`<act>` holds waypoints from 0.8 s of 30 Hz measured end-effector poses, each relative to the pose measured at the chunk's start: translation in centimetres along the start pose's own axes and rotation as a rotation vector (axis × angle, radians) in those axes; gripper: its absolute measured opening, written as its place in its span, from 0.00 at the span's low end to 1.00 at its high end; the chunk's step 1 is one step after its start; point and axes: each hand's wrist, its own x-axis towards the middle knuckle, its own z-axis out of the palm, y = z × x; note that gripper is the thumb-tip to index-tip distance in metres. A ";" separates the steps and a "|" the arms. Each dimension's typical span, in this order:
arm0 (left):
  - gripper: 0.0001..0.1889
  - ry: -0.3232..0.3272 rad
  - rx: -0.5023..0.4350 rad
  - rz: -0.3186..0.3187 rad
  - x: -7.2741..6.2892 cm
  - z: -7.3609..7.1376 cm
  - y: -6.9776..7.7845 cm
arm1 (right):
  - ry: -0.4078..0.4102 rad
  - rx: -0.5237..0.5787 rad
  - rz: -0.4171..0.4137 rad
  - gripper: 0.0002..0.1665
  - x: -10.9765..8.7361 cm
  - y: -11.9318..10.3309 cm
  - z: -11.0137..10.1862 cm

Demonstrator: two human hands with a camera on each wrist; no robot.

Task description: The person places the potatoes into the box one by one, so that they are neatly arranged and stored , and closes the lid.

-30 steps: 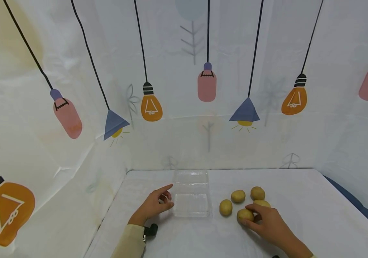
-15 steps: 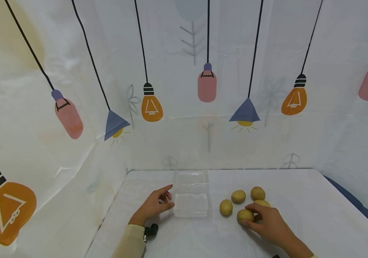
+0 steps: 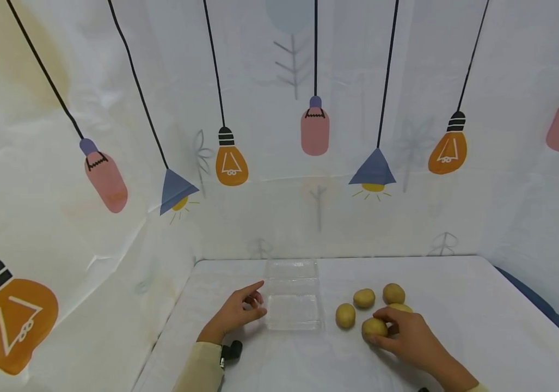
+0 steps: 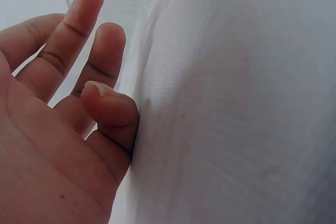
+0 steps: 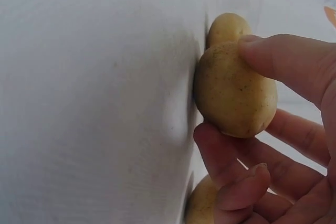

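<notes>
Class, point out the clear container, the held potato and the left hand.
Clear container (image 3: 293, 313): head view, bare near section.
Held potato (image 5: 236, 93): right wrist view, skin facing camera.
Left hand (image 3: 233, 312): head view, back of hand.

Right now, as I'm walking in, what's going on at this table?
A person's right hand is gripping a potato, with four other potatoes nearby on the white table. The left hand is beside an open clear plastic container; whether it's touching is hard to tell. No potatoes are in the container.
</notes>
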 end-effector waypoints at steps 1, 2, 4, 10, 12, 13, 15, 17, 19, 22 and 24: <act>0.42 0.001 -0.001 0.002 0.0 0.0 0.0 | -0.005 -0.003 0.001 0.28 0.1 -0.1 -0.1; 0.42 0.002 -0.002 0.003 0.0 0.0 0.0 | -0.012 -0.005 0.005 0.28 0.2 -0.1 -0.2; 0.42 0.003 -0.006 0.002 -0.1 0.0 0.0 | -0.029 -0.007 0.033 0.29 0.3 -0.3 -0.3; 0.42 0.002 -0.013 0.007 -0.1 0.0 -0.1 | -0.082 0.008 0.071 0.33 0.4 -0.5 -0.7; 0.42 0.002 -0.013 0.012 -0.1 0.0 -0.1 | -0.091 0.014 0.061 0.34 0.4 -0.5 -0.8; 0.42 0.002 -0.015 0.013 -0.1 0.0 -0.1 | -0.096 0.016 0.055 0.34 0.4 -0.5 -0.8; 0.42 0.003 -0.015 0.014 0.0 0.0 -0.2 | -0.102 0.017 0.047 0.34 0.5 -0.5 -0.9; 0.43 0.005 -0.009 0.013 0.0 0.0 -0.1 | -0.107 0.016 0.050 0.33 0.6 -0.5 -1.0; 0.43 0.006 -0.006 0.018 0.0 0.1 -0.1 | -0.113 0.012 0.059 0.33 0.8 -0.5 -1.1; 0.43 0.005 -0.004 0.017 -0.1 0.1 0.0 | -0.119 0.007 0.075 0.33 1.0 -0.6 -1.3; 0.43 0.003 -0.008 0.022 -0.1 0.1 0.1 | -0.125 0.008 0.084 0.33 1.1 -0.7 -1.4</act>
